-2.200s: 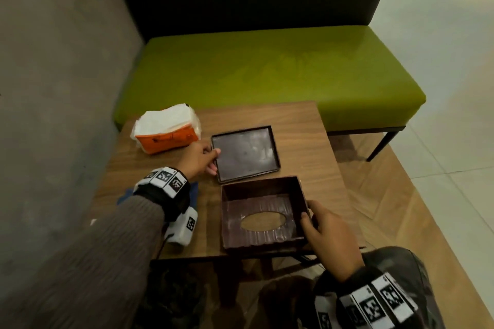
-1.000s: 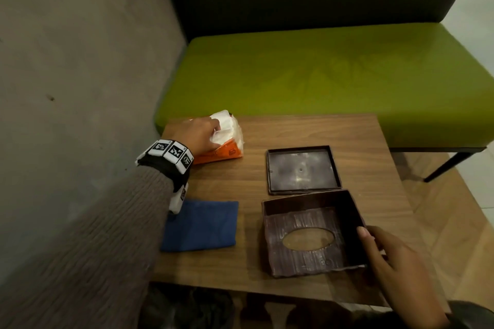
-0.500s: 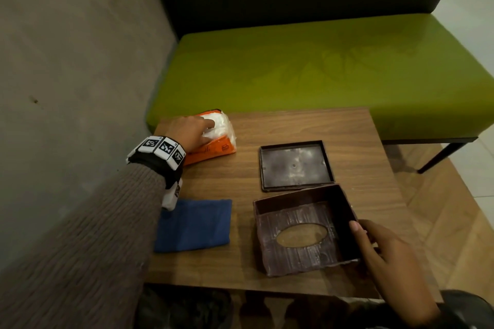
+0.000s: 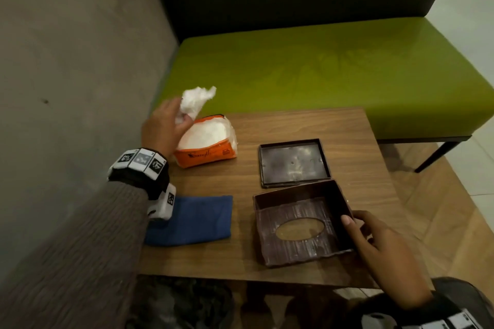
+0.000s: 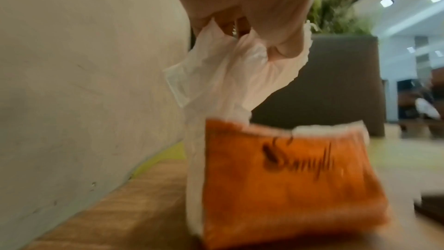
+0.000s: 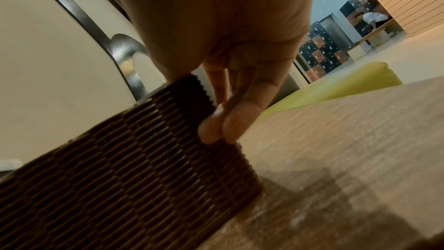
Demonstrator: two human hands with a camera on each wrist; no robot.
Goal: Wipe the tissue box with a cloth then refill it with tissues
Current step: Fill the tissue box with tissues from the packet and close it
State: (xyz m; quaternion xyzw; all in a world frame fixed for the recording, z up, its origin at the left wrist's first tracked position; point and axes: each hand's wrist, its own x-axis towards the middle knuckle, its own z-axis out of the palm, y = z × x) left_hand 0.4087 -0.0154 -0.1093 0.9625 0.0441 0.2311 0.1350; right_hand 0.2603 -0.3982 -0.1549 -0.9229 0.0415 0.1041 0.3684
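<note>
The dark brown tissue box [image 4: 299, 224] lies upside down near the table's front edge, its oval slot against the wood. Its flat base panel [image 4: 294, 161] lies just behind it. My right hand [image 4: 374, 243] grips the box's right wall [image 6: 134, 159], thumb inside and fingers [image 6: 216, 126] outside. An orange tissue pack [image 4: 205, 145] stands open at the back left. My left hand [image 4: 165, 125] pinches a bunch of white tissues [image 4: 196, 101] lifted above the pack [image 5: 288, 174]; in the left wrist view the tissues [image 5: 225, 75] still trail into it. A folded blue cloth [image 4: 192, 219] lies at the front left.
The small wooden table [image 4: 307, 125] stands against a grey wall [image 4: 66, 88] on the left. A green bench [image 4: 320, 67] with a dark backrest runs behind it. Tiled floor lies to the right.
My left hand went from the base panel to the tissue pack, took hold of tissues and has now lifted them up out of it. My right hand stays on the box's right wall.
</note>
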